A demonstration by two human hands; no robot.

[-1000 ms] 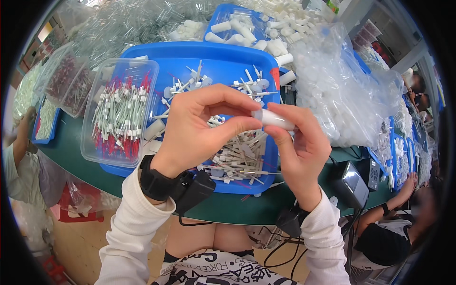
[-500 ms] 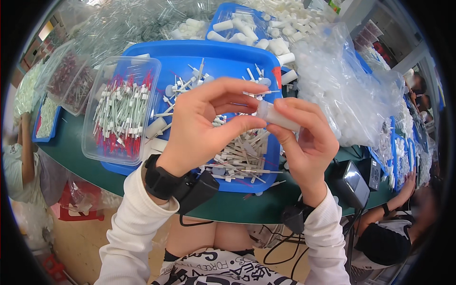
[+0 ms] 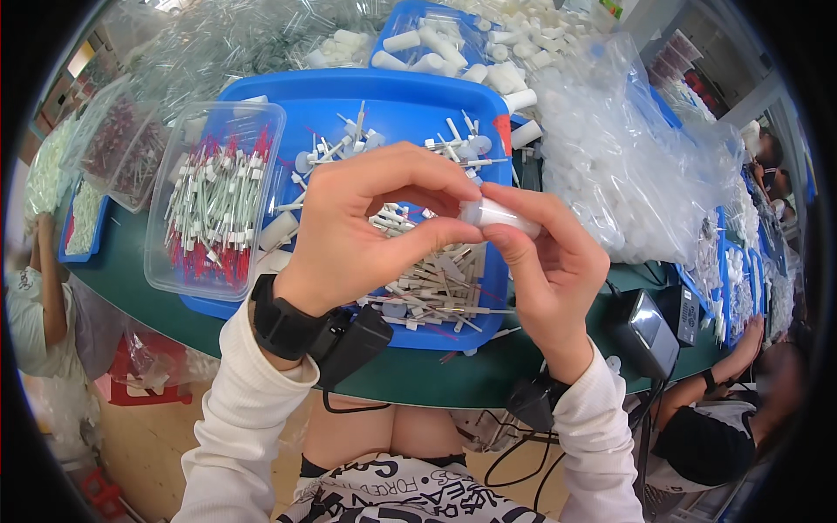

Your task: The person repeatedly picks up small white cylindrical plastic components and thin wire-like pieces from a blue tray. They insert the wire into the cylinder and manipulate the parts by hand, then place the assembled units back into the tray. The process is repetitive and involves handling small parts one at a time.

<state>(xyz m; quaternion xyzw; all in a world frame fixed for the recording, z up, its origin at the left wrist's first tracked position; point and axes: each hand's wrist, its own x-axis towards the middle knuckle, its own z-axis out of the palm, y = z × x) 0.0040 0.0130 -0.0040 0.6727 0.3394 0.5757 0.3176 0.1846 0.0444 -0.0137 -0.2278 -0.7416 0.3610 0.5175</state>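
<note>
Across the frame curves a green surface (image 3: 427,383), a blue tray (image 3: 301,100) at upper centre. Above it, the left hand (image 3: 353,227) arches from the left; the right hand (image 3: 555,270) angles up from lower right. Both sets of fingers pinch narrowly on a white cylinder (image 3: 507,218) at mid-frame, left at its translucent end, right round its body, neither nearer. Its long axis slants down rightward.

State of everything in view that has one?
White plastic cylinder: held by both hands
Bare left hand: pinching its left end
Bare right hand: gripping its right part
Large blue plastic tray: open, holding thin white sticks
Clear rectangular plastic box: open, filled with red-and-white sticks
Large clear plastic bag: filled with pale pieces
Black glossy-faced device: power unclear
</note>
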